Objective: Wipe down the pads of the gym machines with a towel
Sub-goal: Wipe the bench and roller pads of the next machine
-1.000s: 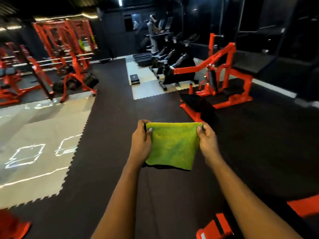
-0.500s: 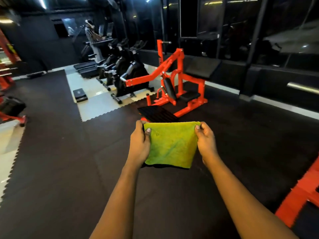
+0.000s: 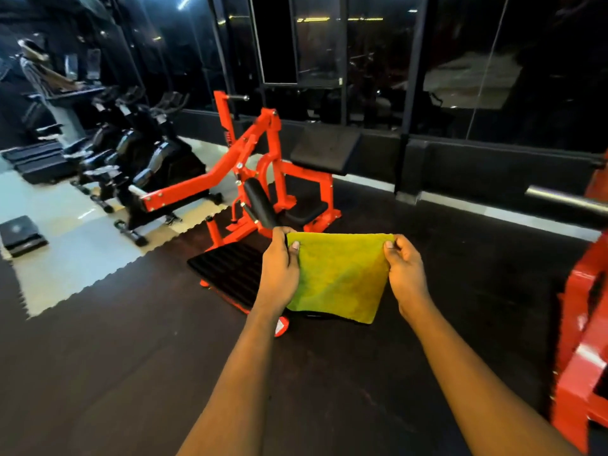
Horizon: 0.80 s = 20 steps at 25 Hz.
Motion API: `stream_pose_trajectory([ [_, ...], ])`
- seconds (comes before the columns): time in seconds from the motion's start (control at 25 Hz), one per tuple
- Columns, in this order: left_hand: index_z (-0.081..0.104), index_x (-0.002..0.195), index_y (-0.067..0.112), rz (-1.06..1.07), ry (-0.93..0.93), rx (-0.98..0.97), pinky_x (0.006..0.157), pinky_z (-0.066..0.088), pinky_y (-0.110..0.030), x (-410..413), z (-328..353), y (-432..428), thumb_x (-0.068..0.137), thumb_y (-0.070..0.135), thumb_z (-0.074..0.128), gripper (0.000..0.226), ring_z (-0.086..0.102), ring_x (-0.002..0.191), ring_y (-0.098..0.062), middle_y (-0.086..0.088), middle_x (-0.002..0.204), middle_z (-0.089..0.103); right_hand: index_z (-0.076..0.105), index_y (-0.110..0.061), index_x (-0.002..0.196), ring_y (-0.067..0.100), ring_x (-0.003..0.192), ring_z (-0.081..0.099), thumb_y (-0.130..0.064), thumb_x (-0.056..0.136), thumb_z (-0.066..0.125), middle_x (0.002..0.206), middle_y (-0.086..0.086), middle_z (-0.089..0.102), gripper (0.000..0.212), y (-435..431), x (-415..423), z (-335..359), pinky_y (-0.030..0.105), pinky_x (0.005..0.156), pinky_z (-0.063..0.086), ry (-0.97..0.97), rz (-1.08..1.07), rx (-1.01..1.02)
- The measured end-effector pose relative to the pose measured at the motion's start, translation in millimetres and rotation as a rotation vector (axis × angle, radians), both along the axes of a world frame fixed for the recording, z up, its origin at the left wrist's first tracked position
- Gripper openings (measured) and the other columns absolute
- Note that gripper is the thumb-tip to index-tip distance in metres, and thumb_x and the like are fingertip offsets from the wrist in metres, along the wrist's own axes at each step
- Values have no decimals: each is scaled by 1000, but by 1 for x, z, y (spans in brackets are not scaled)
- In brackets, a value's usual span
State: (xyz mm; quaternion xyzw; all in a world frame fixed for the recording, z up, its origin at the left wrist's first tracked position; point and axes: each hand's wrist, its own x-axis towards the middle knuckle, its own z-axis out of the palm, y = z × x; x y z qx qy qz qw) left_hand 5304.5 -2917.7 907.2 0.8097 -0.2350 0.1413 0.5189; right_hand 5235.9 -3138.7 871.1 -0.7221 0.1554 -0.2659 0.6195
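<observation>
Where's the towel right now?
Head view, centre: the green towel hangs stretched between the left hand and right hand, in front of the orange machine.

The yellow-green towel (image 3: pixel 339 278) is hanging flat, pinched at its top corners by the left hand (image 3: pixel 279 268) and the right hand (image 3: pixel 406 274). A black pad (image 3: pixel 258 200) is standing tilted just beyond the left hand.

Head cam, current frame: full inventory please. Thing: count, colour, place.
towel: 1, yellow-green, hanging between both hands, centre
gym machine: 1, red-orange frame, behind the towel, centre
roller pad, seat pad, upper pad: 3, black, on the machine
footplate: 1, black, ribbed, machine's near end
exercise bikes: several, black, count unclear, left on pale floor tiles
step box: 1, black, far left on the pale tiles
second frame: 1, red-orange, right edge, cut off
steel bar: 1, silver, right edge
floor mat: dark, foreground
left hand: pinches the towel's upper left corner
right hand: pinches its upper right corner
</observation>
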Motion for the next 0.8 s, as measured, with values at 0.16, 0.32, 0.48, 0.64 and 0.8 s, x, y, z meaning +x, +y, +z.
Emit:
stream_pose_trajectory([
  [0.16,46,108,18,-81,-21,11,72,38,-8,131,-4,-76,102,10,48,10,56,84,6,9,88,57,61,-17,98,17,79,51,-28,107,47,88,6,55,20,-65,107,-6,39,74,44,20,-89,56],
  [0.32,46,107,19,-118,-24,3,72,37,-7,251,-26,-159,102,9,48,10,57,84,5,11,88,58,62,-21,95,19,80,52,-29,107,48,89,9,58,20,-145,220,-25,40,75,44,-16,-102,57],
  [0.48,44,106,22,-102,-14,4,71,37,-5,375,-18,-257,103,9,48,13,56,82,9,9,85,57,62,-26,94,19,80,53,-29,106,49,89,14,58,18,-243,349,-20,41,75,44,-23,-99,46],
  [0.64,44,105,21,-72,-17,-19,71,37,-7,483,-9,-331,102,8,48,14,55,82,9,12,86,55,62,-21,97,19,78,52,-27,107,48,89,19,57,18,-317,458,-7,40,73,43,12,-71,27],
  [0.8,46,106,19,-48,0,-35,68,34,-13,606,-37,-408,102,10,49,10,55,80,6,10,86,56,62,-17,100,20,80,53,-26,107,49,101,29,58,18,-397,579,-22,41,74,44,40,-44,-5],
])
